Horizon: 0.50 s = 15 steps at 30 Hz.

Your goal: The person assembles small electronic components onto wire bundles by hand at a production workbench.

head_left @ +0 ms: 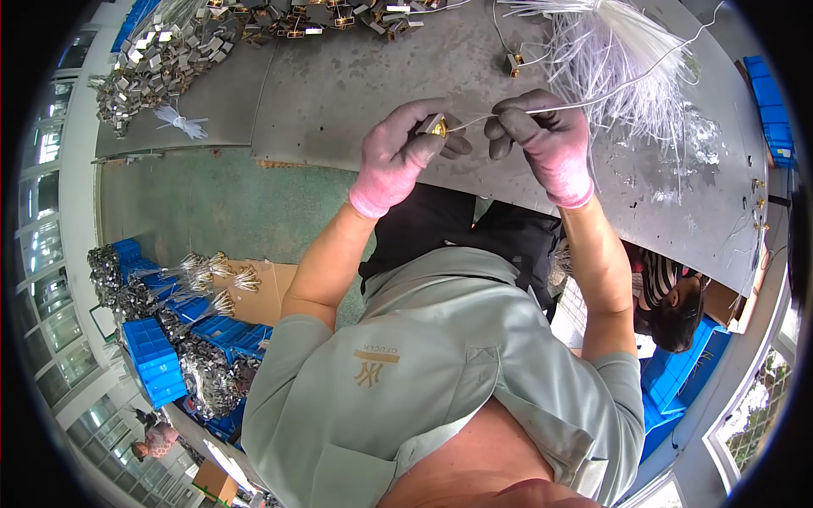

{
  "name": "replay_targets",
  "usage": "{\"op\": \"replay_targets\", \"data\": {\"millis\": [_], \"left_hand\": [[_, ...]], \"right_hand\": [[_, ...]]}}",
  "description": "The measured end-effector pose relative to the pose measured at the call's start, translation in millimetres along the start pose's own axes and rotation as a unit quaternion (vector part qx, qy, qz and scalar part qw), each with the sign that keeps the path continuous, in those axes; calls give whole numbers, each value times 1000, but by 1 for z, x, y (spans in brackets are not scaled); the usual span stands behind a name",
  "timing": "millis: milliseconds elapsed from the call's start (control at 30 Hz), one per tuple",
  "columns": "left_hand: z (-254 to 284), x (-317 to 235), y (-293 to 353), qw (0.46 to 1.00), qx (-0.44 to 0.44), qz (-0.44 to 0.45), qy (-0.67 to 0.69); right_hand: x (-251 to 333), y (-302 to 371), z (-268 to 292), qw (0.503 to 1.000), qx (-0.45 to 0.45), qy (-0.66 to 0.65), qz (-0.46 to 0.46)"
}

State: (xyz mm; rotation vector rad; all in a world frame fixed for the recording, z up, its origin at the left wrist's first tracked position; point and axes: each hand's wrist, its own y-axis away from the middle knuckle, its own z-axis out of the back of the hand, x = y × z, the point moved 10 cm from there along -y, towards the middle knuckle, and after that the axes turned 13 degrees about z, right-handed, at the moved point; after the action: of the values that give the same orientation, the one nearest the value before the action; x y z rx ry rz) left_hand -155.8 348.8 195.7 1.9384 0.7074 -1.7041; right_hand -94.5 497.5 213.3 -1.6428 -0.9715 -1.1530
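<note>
Both my hands wear pink work gloves with grey-coated palms and fingers, and they are raised over the near edge of the grey metal table. Between the fingers of my left hand (398, 152) is a small box-shaped metal part (434, 125), silver outside with brass-coloured metal at its end. A thin white wire (610, 93) is pinched in my right hand (546, 140). One end of this wire reaches across to the brass end of the part; whether it is fixed there I cannot tell. Its other length runs off to the upper right.
On the grey table (356, 85), a heap of similar metal parts (161, 68) lies far left, and a bundle of clear-white strands (618, 51) lies far right. A single part (514, 63) with a wire sits between. Blue crates (152, 360) stand lower left; another person (677, 305) is at right.
</note>
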Motion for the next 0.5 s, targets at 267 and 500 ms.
{"op": "replay_targets", "data": {"millis": [267, 500], "left_hand": [[-6, 20, -4, 997, 26, 46, 57], [1, 24, -17, 998, -56, 18, -16]], "right_hand": [[-22, 4, -9, 997, 26, 58, -47], [-48, -6, -5, 987, 26, 62, -146]]}}
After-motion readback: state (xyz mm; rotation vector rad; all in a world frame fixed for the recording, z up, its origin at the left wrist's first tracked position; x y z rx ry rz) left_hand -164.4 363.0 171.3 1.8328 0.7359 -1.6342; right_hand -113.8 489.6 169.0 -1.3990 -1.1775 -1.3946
